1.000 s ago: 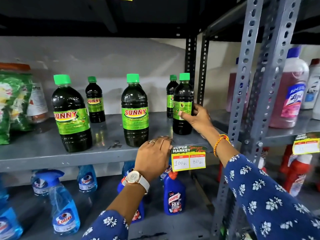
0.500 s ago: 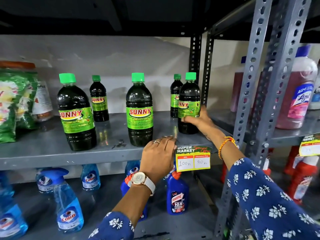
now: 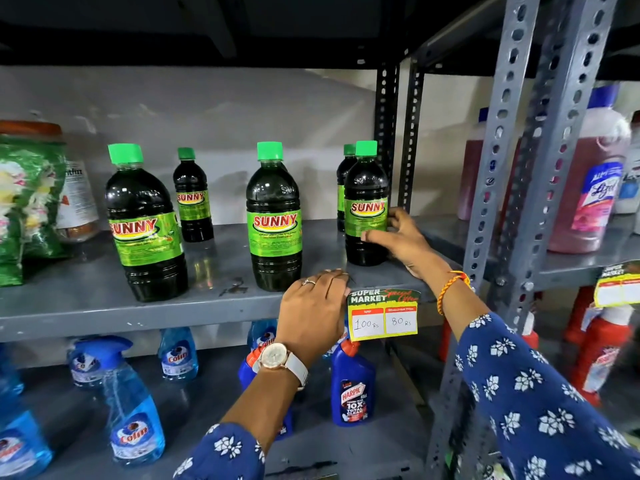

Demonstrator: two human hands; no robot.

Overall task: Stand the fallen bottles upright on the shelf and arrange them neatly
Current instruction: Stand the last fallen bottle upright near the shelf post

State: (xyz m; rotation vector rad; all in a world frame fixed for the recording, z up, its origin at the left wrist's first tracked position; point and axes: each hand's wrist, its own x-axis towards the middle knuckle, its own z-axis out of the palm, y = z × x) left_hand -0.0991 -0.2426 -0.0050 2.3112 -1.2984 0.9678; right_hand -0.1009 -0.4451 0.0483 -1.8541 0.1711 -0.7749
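Several dark Sunny bottles with green caps stand upright on the grey shelf [image 3: 86, 299]. Two large ones are in front: a left bottle [image 3: 145, 226] and a middle bottle [image 3: 275, 220]. A small bottle [image 3: 192, 199] stands behind them. At the right end stands a front-right bottle [image 3: 365, 199], its label facing me, with another small bottle [image 3: 344, 178] half hidden behind it. My right hand [image 3: 403, 239] grips the front-right bottle at its lower label. My left hand [image 3: 313, 311] rests on the shelf's front edge, fingers curled over the lip.
A green packet [image 3: 29, 202] and a jar [image 3: 76, 199] sit at the shelf's left end. A price tag [image 3: 383, 315] hangs from the edge. Blue spray bottles [image 3: 133, 410] and Harpic bottles [image 3: 353, 389] fill the shelf below. A grey upright [image 3: 498, 168] separates the neighbouring rack with a pink bottle [image 3: 588, 181].
My right hand has turned the front-right bottle so its label faces forward, and its grip has shifted lower on the label. My left hand has stayed on the shelf edge.
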